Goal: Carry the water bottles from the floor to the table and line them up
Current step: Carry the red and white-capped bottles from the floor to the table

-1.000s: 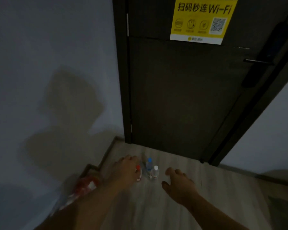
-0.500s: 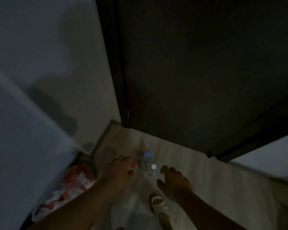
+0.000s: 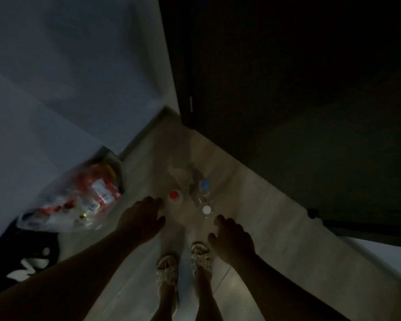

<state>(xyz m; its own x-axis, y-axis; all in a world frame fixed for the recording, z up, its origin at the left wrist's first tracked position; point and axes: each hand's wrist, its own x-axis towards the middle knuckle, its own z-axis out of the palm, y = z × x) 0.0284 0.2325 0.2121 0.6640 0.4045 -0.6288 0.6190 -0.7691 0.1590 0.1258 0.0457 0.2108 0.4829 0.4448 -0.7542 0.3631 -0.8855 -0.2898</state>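
Three bottles are noted upright on the floor (image 3: 252, 205), in front of a dark door (image 3: 287, 89): red-cap bottle (image 3: 173, 195) at left, blue-cap bottle (image 3: 205, 184) farther, white-cap bottle (image 3: 207, 209) just near of it. Contact betw. those two is not discernible. Left hand (image 3: 140, 220) is held just near-left of the red-cap bottle, fingers loose, nothing grasped. Right hand (image 3: 232, 239) is likewise released, just near-right of the white-cap bottle. Plastic bag (image 3: 79, 202) is seen at left. Sandals (image 3: 168, 269) are seen nearest.

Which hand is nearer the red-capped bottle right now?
Left. The left hand hovers just beside the red-capped bottle; the right hand is farther off, next to the white-capped bottle.
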